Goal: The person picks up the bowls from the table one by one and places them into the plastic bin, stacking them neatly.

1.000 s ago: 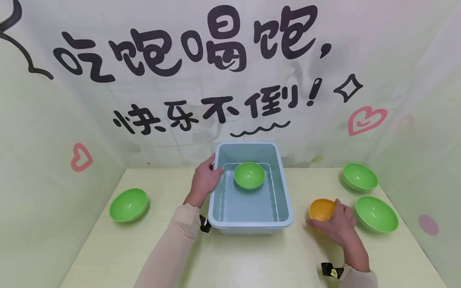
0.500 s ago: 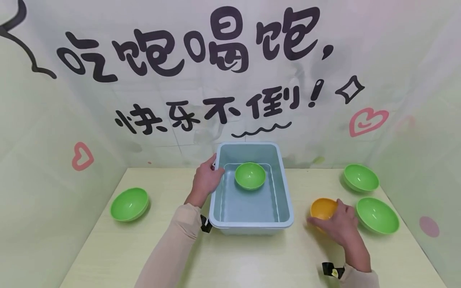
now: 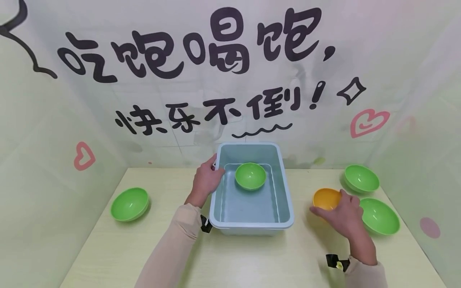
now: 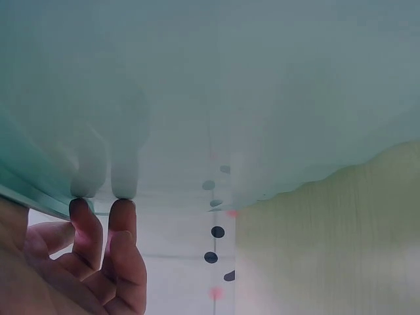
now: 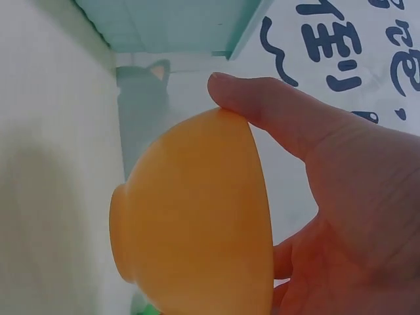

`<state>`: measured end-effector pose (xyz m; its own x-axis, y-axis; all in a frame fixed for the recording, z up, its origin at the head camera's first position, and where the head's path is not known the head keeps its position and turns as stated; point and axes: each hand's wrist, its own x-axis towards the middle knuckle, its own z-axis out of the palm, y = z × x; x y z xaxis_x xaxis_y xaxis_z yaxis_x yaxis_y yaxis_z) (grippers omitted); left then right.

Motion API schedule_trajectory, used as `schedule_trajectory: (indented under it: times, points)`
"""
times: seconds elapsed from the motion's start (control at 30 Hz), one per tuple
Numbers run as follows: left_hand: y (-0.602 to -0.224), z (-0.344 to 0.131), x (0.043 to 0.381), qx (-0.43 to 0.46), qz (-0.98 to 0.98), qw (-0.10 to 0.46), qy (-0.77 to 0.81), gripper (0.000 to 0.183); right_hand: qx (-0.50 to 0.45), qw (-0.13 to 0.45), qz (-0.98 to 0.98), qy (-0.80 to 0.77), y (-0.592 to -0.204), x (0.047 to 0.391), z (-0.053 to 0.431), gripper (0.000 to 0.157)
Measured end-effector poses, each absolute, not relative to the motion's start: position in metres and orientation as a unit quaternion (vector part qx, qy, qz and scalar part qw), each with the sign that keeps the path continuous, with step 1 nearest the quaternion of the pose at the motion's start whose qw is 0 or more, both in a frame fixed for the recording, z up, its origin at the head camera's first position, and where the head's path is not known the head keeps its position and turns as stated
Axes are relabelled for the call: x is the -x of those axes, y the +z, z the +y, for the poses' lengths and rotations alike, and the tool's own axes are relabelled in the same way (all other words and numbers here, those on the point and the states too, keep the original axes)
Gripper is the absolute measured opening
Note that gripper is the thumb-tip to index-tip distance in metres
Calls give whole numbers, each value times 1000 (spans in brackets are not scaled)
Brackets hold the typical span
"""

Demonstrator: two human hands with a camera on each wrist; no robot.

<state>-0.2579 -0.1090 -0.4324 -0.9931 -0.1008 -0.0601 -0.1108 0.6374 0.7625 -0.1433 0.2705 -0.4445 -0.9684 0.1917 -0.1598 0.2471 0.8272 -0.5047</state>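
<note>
My left hand [image 3: 207, 180] grips the left rim of a light blue plastic tub [image 3: 252, 225], thumb over the edge. In the left wrist view its fingertips [image 4: 123, 210] press against the tub's outer wall [image 4: 262, 98]. Inside the tub, towards the back, sits a small green bowl [image 3: 250, 176]. To the right of the tub, my right hand [image 3: 345, 214] holds an orange bowl [image 3: 325, 198] by its rim between thumb and fingers. The right wrist view shows the orange bowl [image 5: 197, 210] with its foot raised off the table and the thumb on its rim.
Two green bowls, one at the back right [image 3: 361, 178] and one beside my right hand [image 3: 379, 216], stand near the table's right edge. Another green bowl [image 3: 129, 204] is at the left. A printed curtain [image 3: 162, 92] encloses the table [image 3: 237, 264] at the back and sides.
My right hand has lifted the orange bowl off the table and shifted it slightly back and to the right. The left hand keeps its grip on the tub, which stays put.
</note>
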Motion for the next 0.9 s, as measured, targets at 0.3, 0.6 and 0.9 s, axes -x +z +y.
schedule_trajectory:
  times: [0.3,0.6,0.9]
  points:
    - [-433,-110,258,61,905,9,420,66,-102,28,956,-273,-431,146,272,126]
    - [-433,-109,256,55,906,7,420,67,-71,-12,957,-282,-409,153,267,119]
    - [-434,-110,255,58,907,7,417,66,-57,-32,955,-289,-385,160,253,118]
